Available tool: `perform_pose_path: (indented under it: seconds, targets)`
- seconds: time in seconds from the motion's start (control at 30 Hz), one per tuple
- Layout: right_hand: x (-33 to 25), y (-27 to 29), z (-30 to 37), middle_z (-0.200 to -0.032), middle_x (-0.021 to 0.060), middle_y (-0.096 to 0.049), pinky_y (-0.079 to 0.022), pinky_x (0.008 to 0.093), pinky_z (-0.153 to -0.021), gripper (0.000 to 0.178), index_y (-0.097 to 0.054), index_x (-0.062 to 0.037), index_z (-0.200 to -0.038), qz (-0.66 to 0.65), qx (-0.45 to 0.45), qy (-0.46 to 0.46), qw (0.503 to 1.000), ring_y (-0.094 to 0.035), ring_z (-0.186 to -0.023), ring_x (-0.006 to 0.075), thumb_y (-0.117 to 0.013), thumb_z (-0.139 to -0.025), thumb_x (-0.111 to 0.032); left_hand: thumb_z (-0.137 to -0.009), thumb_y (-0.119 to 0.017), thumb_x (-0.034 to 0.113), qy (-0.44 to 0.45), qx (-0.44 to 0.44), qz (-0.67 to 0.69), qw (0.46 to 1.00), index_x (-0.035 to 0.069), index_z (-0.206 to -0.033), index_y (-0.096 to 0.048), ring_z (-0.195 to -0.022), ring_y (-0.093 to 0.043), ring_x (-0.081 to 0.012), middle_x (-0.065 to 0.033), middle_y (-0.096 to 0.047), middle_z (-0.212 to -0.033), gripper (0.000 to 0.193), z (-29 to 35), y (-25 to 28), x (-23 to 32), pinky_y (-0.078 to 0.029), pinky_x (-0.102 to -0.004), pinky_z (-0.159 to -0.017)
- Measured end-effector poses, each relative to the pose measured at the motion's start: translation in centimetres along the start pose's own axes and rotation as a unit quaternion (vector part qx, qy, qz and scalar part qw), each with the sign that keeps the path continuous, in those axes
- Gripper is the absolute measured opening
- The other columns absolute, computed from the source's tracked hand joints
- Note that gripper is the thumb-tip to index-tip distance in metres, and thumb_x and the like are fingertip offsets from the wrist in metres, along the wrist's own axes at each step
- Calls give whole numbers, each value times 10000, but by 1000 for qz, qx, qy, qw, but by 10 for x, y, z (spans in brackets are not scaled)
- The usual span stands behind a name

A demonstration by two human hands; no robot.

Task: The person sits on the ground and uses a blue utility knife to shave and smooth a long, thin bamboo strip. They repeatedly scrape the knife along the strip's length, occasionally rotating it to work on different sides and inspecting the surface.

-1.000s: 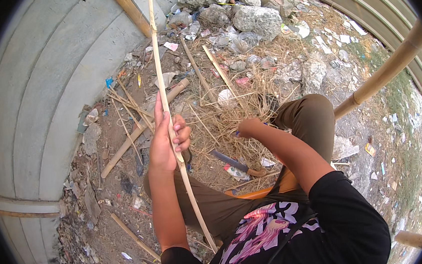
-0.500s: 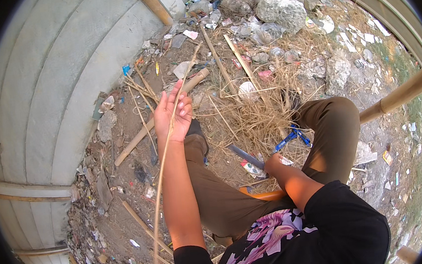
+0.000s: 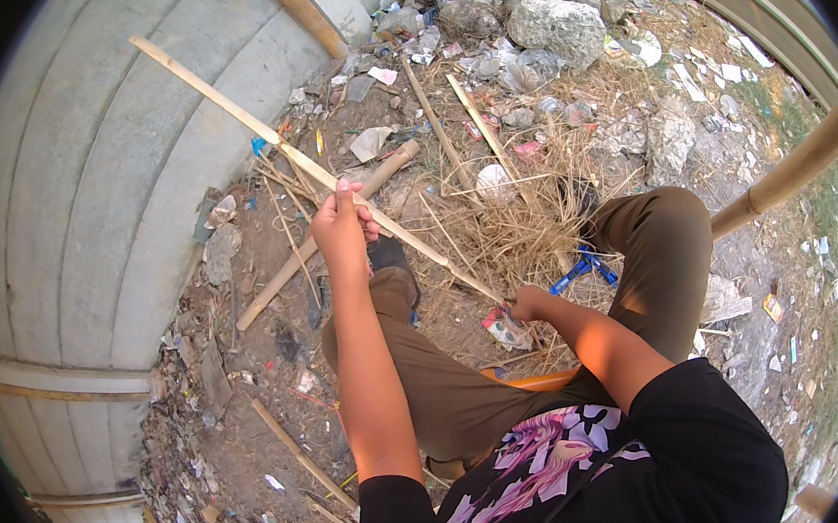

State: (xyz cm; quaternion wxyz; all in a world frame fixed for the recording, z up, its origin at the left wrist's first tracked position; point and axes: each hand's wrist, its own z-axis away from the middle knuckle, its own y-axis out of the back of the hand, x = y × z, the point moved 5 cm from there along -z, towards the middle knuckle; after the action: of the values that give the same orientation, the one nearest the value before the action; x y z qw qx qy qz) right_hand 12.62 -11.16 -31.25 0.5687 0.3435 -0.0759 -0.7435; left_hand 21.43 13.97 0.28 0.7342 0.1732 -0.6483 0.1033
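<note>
My left hand [image 3: 341, 226] is closed round a long pale bamboo strip [image 3: 215, 98], thumb on top. The strip slants from in front of the grey wall at upper left down to beside my right hand [image 3: 533, 303]. That hand is closed near the strip's lower end, low in front of my bent knee. A knife was plain in it a moment earlier; now only a small dark bit shows at the fingers, and the blade cannot be made out. Below the strip's lower end lies a crumpled printed wrapper [image 3: 507, 329].
A round bamboo pole [image 3: 277, 292] and thinner sticks lie on the littered ground. Dry straw-like shavings [image 3: 506, 234] are heaped ahead, with a blue tool [image 3: 584, 269] beside my knee. Rocks [image 3: 558, 30] stand at the back; a thick bamboo pole [image 3: 790, 169] juts in at right.
My left hand has swung the strip round: it pointed down-left along my forearm, and now runs from upper left to my right hand. The knife blade has gone from sight.
</note>
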Motion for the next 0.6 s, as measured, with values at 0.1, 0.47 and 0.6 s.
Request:
perform_pose_path:
  seconds: [0.1,0.47,0.6]
  targets:
    - [-54,55,46,-917,192,-736,-565,469,-772,346,-738,14,-1026,55,-24,19,998,-729,-864,308,-634,-794,-222,-996,-632,357,-138,62,-181,972,27,-981,-735,-527,-399,-78,0,-565,-734,345,3,10,14,-350,-262,-518]
    - [-58,215,188,-991,159,-748,-569,445,-770,282,-745,-7,-1032,79,244,24,966,-734,-963,278,-660,-841,-196,-1074,-461,261,-235,-6,147,961,41,-1024,-485,-697,-547,-133,-61,-533,-834,227,15,7,36,-493,-312,-595]
    - [-39,193,191,-587,43,-544,-466,367,-519,288,-540,-49,-755,-452,219,134,854,-544,-502,170,-666,-901,-263,-1050,-533,258,-254,-11,150,955,38,-1028,-505,-652,-549,-113,-36,-533,-720,223,13,-8,38,-476,-286,-588]
